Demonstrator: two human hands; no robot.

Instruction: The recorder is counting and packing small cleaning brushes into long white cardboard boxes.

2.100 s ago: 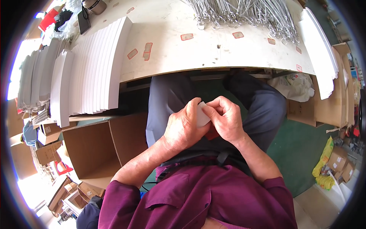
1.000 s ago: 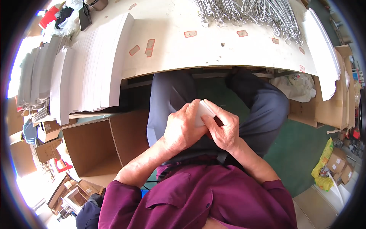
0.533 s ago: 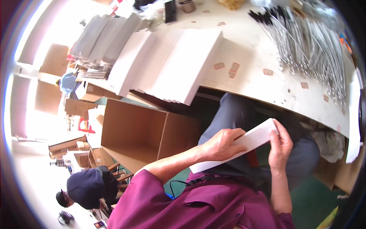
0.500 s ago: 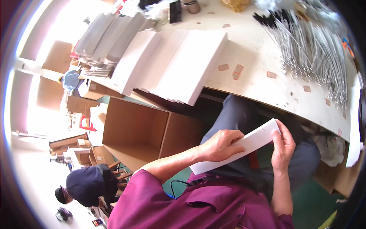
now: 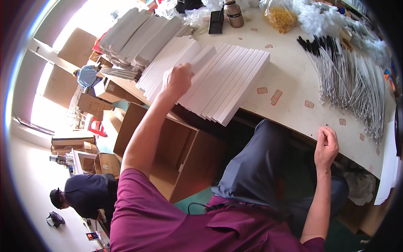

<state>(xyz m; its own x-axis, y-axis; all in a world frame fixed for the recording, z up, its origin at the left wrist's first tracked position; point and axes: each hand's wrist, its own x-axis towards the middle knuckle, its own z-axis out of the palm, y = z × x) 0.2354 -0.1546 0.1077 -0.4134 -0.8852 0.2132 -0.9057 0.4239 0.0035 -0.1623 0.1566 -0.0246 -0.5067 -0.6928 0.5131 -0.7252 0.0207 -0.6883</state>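
Over the row of long, narrow white cartons (image 5: pixel 241 80) on the table, my left hand (image 5: pixel 178 79) is closed at one slim white carton (image 5: pixel 203 59) that sits a little higher than the others. Hand and carton are slightly blurred, and the grip is partly hidden. My right hand (image 5: pixel 326 148) is raised near the table's front edge, to the right of my knees. Its fingers are curled together with the thumb against them. What it holds, if anything, cannot be made out.
A bundle of thin metal rods with black ends (image 5: pixel 350 84) lies right on the table (image 5: pixel 289 71). Grey-white stacks (image 5: pixel 138 35), a phone (image 5: pixel 216 22), bottle (image 5: pixel 233 14) and bag of yellow bands (image 5: pixel 280 19) stand further back. An open cardboard box (image 5: pixel 201 155) is below; another person (image 5: pixel 90 195) works left.
My left hand has carried the white carton from my lap up to the row on the table. My right hand has let go of its end and moved slightly up and right.
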